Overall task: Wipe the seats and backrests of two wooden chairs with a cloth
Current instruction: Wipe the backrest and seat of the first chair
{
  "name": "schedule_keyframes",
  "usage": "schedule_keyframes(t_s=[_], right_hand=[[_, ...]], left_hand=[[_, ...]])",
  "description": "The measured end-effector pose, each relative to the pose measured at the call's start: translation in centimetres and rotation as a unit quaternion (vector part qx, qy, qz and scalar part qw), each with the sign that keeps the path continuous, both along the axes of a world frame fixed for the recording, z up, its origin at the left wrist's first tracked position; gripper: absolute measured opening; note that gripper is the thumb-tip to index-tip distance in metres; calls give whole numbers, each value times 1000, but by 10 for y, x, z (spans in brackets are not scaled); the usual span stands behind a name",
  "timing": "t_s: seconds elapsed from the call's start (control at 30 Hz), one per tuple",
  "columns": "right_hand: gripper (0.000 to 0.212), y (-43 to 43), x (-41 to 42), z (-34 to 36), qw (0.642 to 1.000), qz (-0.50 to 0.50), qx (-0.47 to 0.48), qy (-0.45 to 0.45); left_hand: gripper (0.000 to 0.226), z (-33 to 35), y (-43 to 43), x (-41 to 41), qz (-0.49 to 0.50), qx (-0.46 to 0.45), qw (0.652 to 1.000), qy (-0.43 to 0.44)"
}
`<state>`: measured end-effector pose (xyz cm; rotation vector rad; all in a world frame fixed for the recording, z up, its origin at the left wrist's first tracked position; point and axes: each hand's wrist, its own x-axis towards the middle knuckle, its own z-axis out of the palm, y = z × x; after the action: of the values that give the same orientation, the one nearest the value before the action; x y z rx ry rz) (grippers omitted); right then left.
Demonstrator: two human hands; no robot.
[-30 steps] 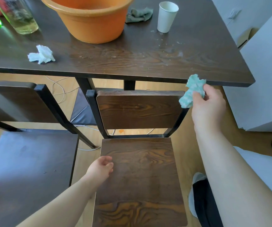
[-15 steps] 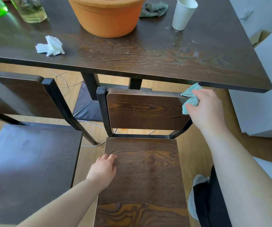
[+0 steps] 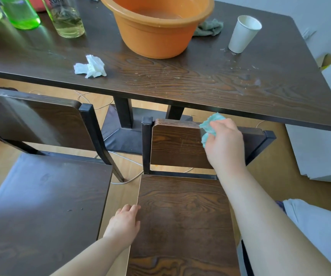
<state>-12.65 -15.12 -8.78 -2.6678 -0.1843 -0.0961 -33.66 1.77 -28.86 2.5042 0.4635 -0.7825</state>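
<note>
Two dark wooden chairs with black metal frames stand side by side at the table. My right hand (image 3: 225, 143) grips a crumpled teal cloth (image 3: 208, 126) and presses it against the upper middle of the right chair's backrest (image 3: 175, 145). My left hand (image 3: 124, 223) rests with straight fingers on the left edge of that chair's seat (image 3: 182, 222). The left chair's seat (image 3: 41, 206) and backrest (image 3: 31, 120) are untouched by either hand.
The dark table (image 3: 180, 80) carries an orange basin (image 3: 156, 26), a white paper cup (image 3: 243, 33), a crumpled white tissue (image 3: 91, 66), a grey-green rag (image 3: 208, 27), a green bottle (image 3: 21, 12) and a glass (image 3: 67, 16). A grey box (image 3: 324, 152) stands at right; cables lie on the floor.
My right hand has slid the cloth leftward from the backrest's right end to its middle. My left hand came down onto the seat's left edge. The view shifted.
</note>
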Motion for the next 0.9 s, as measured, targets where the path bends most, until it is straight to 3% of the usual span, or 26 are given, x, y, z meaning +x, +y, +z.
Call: schedule_keyframes(t_s=[0.6, 0.9], right_hand=[[40, 114, -20, -11, 987, 108, 115, 29], [47, 120, -24, -13, 977, 213, 10, -8]], left_hand=[[53, -9, 21, -36, 16, -14, 1000, 15], [53, -12, 19, -46, 12, -12, 999, 28]])
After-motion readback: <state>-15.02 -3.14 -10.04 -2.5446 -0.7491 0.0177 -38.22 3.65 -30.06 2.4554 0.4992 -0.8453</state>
